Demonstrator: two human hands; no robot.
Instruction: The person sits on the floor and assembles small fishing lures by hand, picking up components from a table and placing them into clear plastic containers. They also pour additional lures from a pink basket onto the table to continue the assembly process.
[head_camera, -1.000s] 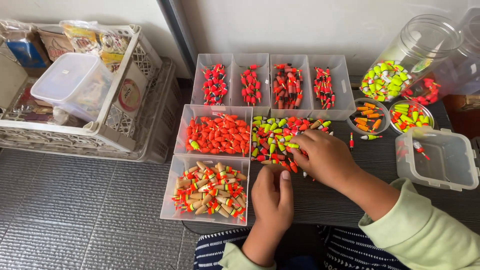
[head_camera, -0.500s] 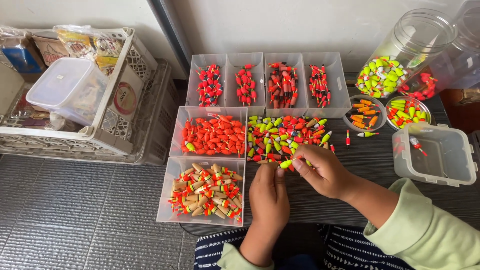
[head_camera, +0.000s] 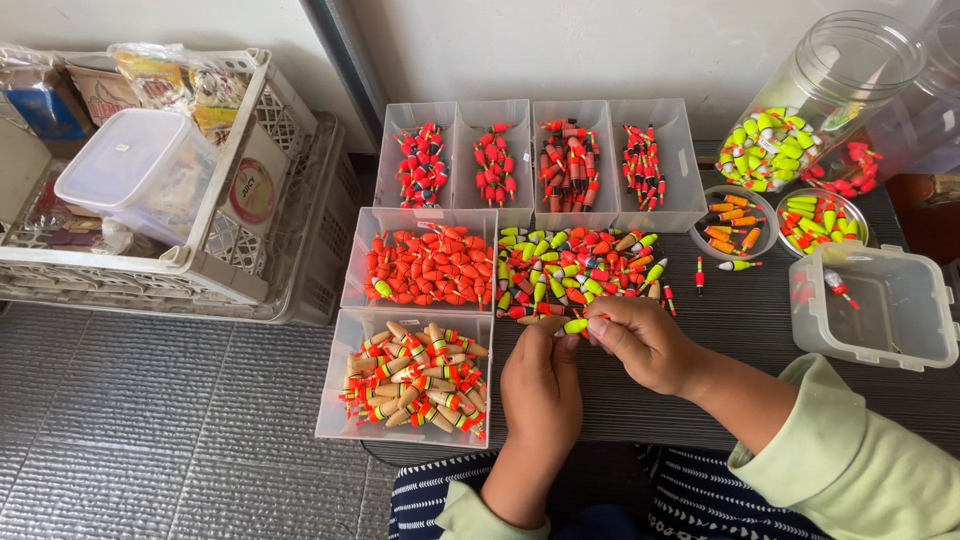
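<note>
Hands meet at the near edge of a dark table (head_camera: 760, 330); a yellow-green fishing float (head_camera: 574, 325) is pinched between the fingertips of the right hand (head_camera: 645, 345) and the left hand (head_camera: 540, 385); the mixed float pile (head_camera: 580, 270) lies just at twelve o'clock; a tray of orange floats (head_camera: 425, 265) sits at ten o'clock; an empty clear tub (head_camera: 885, 310) is seen at three o'clock.

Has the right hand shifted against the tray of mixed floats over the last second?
Yes. The right hand has pulled back from the mixed-float tray toward the person, now pinching a yellow-green float with the left hand.
</note>
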